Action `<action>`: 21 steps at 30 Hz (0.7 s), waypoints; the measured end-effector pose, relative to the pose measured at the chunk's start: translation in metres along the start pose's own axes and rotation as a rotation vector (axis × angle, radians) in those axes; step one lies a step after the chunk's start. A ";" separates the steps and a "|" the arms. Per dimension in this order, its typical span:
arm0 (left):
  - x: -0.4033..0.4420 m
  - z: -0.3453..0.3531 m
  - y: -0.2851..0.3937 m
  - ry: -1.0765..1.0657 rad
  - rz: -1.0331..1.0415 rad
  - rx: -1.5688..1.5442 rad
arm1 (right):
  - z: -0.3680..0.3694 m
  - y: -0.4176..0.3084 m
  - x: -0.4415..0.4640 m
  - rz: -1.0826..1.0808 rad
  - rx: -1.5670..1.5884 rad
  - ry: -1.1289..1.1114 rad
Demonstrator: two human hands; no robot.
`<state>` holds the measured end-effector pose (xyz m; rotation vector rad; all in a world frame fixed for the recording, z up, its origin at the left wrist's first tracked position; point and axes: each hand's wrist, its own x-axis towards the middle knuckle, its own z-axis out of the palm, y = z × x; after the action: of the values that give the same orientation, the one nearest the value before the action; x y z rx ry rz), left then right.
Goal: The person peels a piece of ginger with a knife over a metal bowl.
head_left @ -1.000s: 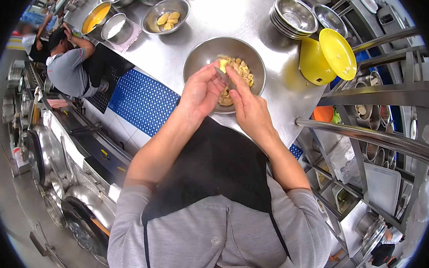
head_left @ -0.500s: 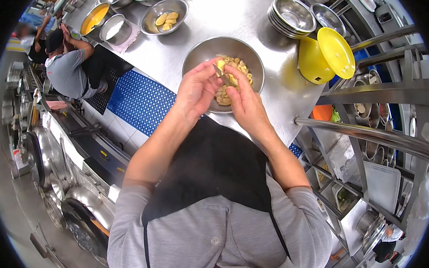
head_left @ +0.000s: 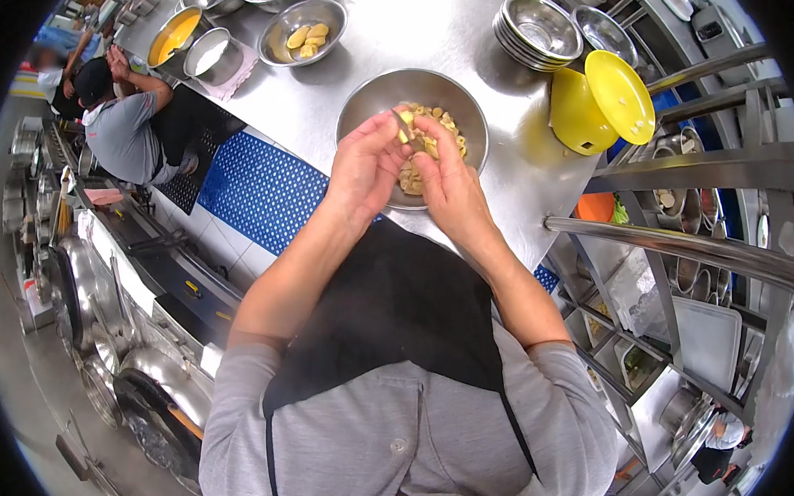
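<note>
My left hand [head_left: 370,161] is closed, its fingertips pinching a small pale-yellow piece of ginger [head_left: 406,119]. A small dark-bladed knife [head_left: 418,146] is gripped in my right hand [head_left: 454,184], its blade lying against the ginger. Both hands are over a wide steel bowl [head_left: 357,107] on the steel table. Inside the bowl lie many brownish and yellow pieces [head_left: 444,120] that look like ginger and peelings. The knife's handle is mostly hidden by my right fingers.
Farther back stands a smaller steel bowl [head_left: 271,46] with several peeled pieces, beside pots of orange [head_left: 162,60] and white contents. Stacked bowls [head_left: 541,27] and a yellow container [head_left: 576,114] stand right, near a metal rail [head_left: 675,246]. A co-worker [head_left: 125,126] is at left.
The knife has turned and shifted slightly against the ginger, with less of its blade showing and more yellow flesh visible. My right hand has moved slightly left.
</note>
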<state>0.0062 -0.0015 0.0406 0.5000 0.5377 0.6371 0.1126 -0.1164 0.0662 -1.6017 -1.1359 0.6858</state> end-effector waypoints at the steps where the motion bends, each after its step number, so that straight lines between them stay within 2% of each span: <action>1: 0.000 0.000 0.002 -0.018 0.000 -0.009 | -0.002 -0.003 0.000 0.044 0.019 -0.031; 3: -0.001 -0.002 0.004 -0.032 -0.009 -0.021 | -0.007 -0.011 -0.001 0.131 0.060 -0.097; 6: -0.002 -0.004 -0.002 -0.048 -0.050 -0.025 | -0.005 0.006 0.004 0.042 -0.032 -0.011; 9: -0.009 0.004 -0.008 -0.090 -0.078 -0.030 | -0.021 0.010 0.017 0.451 0.326 -0.117; 10: -0.009 0.005 -0.007 -0.095 -0.071 -0.040 | -0.020 0.013 0.018 0.414 0.461 -0.107; 13: -0.006 0.002 -0.003 -0.094 -0.087 -0.052 | -0.026 0.004 0.013 0.403 0.378 -0.094; 21: -0.004 0.008 0.000 -0.046 -0.063 -0.062 | -0.024 0.004 -0.006 0.156 -0.062 -0.085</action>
<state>0.0084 -0.0064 0.0475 0.4371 0.4873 0.5790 0.1316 -0.1317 0.0699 -1.7406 -1.1108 0.8344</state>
